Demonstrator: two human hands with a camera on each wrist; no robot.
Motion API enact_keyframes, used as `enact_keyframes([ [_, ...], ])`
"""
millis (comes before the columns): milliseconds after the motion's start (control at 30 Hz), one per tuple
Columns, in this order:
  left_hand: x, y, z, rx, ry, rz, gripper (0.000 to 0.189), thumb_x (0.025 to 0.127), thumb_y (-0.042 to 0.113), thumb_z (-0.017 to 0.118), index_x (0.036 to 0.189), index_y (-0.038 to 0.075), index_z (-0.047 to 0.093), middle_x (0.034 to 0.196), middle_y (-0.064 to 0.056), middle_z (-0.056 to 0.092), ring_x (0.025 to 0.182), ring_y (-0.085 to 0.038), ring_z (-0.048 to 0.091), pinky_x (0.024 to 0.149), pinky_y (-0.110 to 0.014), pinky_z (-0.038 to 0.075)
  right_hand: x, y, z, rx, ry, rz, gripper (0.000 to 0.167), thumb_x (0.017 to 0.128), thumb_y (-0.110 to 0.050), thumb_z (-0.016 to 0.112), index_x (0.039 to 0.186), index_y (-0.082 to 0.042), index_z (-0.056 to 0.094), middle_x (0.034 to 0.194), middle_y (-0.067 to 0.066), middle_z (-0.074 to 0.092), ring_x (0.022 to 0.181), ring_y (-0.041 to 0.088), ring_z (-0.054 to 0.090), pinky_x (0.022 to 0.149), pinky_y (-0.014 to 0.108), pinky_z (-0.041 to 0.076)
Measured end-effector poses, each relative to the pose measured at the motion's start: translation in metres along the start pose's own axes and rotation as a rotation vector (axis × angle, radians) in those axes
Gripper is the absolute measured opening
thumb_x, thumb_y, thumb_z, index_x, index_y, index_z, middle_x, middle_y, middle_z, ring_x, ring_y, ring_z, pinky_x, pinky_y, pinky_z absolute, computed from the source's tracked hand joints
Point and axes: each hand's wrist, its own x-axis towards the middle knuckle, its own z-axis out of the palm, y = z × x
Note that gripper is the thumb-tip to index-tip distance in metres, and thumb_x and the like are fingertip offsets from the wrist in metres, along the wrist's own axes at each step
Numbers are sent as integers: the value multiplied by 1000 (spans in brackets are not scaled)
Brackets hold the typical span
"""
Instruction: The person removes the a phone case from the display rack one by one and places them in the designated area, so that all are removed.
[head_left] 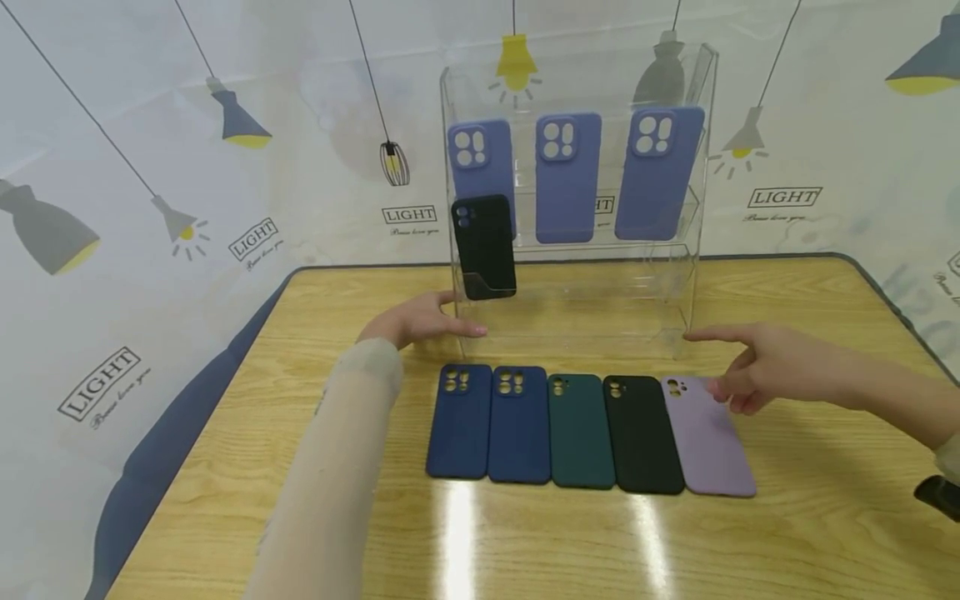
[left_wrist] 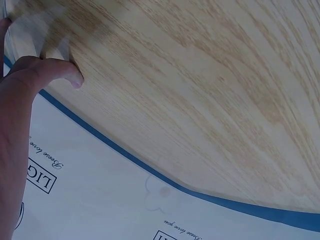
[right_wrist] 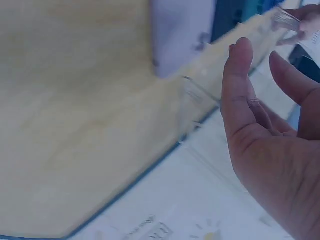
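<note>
A clear display stand (head_left: 570,337) stands upright on the table. My left hand (head_left: 416,321) grips its lower left edge, thumb in front and the other fingers partly hidden beyond the side. My right hand (head_left: 761,367) reaches in from the right, index finger stretched out to the stand's lower right corner and the other fingers loosely bent above a light purple phone case (head_left: 712,442). Three periwinkle phone cases, one being the middle case (head_left: 567,179), lean in the stand's upper tier. A black phone case (head_left: 486,250) sits lower at the left.
Before the stand, phone cases lie in a row: two dark blue ones, the left case (head_left: 459,425) and its neighbour (head_left: 519,429), a teal case (head_left: 581,433), a black case (head_left: 643,437) and the purple one. A lamp-printed backdrop (head_left: 315,183) rises behind the wooden table (head_left: 300,467).
</note>
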Motion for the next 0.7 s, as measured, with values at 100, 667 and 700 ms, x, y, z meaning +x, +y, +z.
enact_keyframes([
  [100,-1,-1,0,-3,0,1,124,76,73,84,172,25,21,180,-8,18,166,-35,19,133,-59,25,4,-22,-4,-46,15,-40,95,102,-24,73,173,-14,10,112,13,78,95,26,75,82,39,66],
  [667,-1,0,-1,11,4,18,123,77,72,84,172,23,22,180,-8,19,166,-34,19,133,-56,26,70,-154,-4,-184,149,-203,87,104,-22,71,172,-31,17,117,17,81,91,23,80,81,41,67],
  [700,-1,0,-1,13,2,18,123,77,72,84,172,23,23,180,-7,20,166,-34,20,133,-56,27,75,-159,-3,-188,159,-210,88,104,-22,71,172,-32,16,117,17,80,91,23,80,81,41,67],
])
